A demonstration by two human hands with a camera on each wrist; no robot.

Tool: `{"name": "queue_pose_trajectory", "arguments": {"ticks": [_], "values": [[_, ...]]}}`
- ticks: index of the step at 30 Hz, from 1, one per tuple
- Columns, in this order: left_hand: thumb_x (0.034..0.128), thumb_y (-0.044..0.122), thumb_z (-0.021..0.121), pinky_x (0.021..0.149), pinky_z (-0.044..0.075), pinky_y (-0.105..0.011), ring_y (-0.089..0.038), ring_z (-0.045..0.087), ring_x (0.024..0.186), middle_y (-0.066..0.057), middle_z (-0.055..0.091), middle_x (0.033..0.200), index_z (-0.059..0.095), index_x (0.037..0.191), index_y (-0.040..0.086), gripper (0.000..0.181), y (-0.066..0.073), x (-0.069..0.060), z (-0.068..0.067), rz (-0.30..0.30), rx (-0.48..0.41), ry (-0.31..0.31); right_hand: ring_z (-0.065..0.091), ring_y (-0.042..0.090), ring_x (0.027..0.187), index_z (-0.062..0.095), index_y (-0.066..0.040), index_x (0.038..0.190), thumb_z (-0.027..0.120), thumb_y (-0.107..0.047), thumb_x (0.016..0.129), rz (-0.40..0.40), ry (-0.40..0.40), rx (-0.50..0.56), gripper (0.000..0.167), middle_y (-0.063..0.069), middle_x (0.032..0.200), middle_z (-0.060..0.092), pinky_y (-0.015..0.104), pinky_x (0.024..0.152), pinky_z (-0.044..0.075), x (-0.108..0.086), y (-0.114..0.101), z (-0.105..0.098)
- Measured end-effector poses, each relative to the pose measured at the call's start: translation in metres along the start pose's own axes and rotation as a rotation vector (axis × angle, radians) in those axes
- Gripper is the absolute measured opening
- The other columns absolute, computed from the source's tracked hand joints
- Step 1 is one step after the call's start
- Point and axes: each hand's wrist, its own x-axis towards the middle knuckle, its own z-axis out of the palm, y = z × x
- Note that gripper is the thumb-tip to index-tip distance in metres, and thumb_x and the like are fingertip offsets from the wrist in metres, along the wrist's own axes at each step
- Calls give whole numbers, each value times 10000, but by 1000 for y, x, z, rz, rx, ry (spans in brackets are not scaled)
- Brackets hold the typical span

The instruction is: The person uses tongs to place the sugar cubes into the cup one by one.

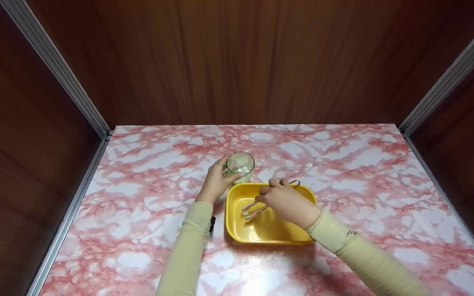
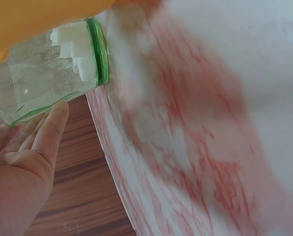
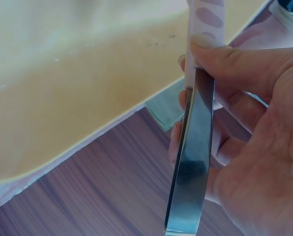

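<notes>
A clear green-tinted glass (image 1: pixel 241 162) stands on the table just behind a yellow tub (image 1: pixel 229 213). White cubes (image 2: pixel 77 49) are piled at the bottom of the glass. My left hand (image 1: pixel 218 179) holds the glass from its left side, thumb on the near side. My right hand (image 1: pixel 290 203), above the tub, grips a pair of tongs (image 3: pixel 193 157) with a metal bend and pink patterned arms. Down inside the tub are the tongs' tips, with a small pale piece (image 1: pixel 245 213) at them; whether they pinch it I cannot tell.
The tub stands on a table (image 1: pixel 138 230) with a pink and white marbled top. A brown wood-grain panel (image 1: pixel 237 61) rises behind it, and metal-edged side panels flank it. A small black object (image 1: pixel 212 223) shows beside the left sleeve.
</notes>
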Motion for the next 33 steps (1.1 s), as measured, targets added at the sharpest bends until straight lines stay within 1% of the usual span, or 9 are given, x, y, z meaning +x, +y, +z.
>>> {"name": "queue_pose_trajectory", "arguments": {"ticks": [7, 13, 17, 23, 25, 28, 33], "values": [[844, 214, 757, 1016, 449, -354, -313, 466, 1257, -213, 404, 1421, 361, 1474, 74, 757, 0, 0, 0, 26, -12, 1, 472, 222, 845, 731, -185, 1054, 710, 88, 762, 9, -11, -25, 400, -36, 970, 644, 447, 733, 489, 3, 0, 2], [847, 217, 754, 1020, 444, -345, -306, 458, 1264, -193, 400, 1431, 365, 1474, 89, 749, 0, 0, 0, 8, -12, 1, 473, 226, 848, 734, -189, 1049, 712, 59, 776, 18, -23, -34, 369, -29, 992, 650, 427, 719, 467, 6, -1, 3], [846, 213, 755, 1018, 445, -335, -306, 453, 1268, -198, 399, 1431, 365, 1473, 81, 750, 0, 0, 1, 11, -13, 3, 481, 225, 853, 734, -180, 1039, 723, 36, 776, 18, -27, -39, 341, -23, 979, 647, 417, 715, 465, 8, -1, 4], [846, 226, 755, 1020, 443, -335, -294, 460, 1263, -208, 402, 1425, 359, 1476, 79, 758, 0, 0, 0, 18, -2, -1, 499, 231, 888, 732, -176, 1054, 719, 49, 774, 40, -42, -30, 360, -10, 1005, 653, 478, 772, 493, 9, -1, 7], [842, 241, 758, 1020, 444, -333, -289, 466, 1259, -206, 404, 1424, 359, 1476, 79, 767, 0, 0, 0, 17, 1, -2, 502, 239, 887, 731, -175, 1046, 721, 53, 767, 41, -46, -41, 360, -7, 999, 651, 502, 772, 497, 9, -1, 7], [835, 270, 760, 1017, 444, -320, -281, 468, 1259, -189, 402, 1431, 357, 1480, 91, 781, 0, 0, 0, 12, 4, -4, 508, 243, 885, 732, -168, 1033, 733, 51, 753, 44, -51, -53, 355, -4, 988, 647, 507, 772, 504, 9, -2, 9], [840, 265, 757, 1012, 449, -323, -278, 467, 1260, -179, 389, 1442, 343, 1485, 75, 790, 1, 0, 0, 0, 4, -5, 509, 248, 851, 742, -170, 983, 744, 40, 740, 30, -22, -74, 322, -7, 934, 638, 455, 722, 505, 9, -1, 11]]}}
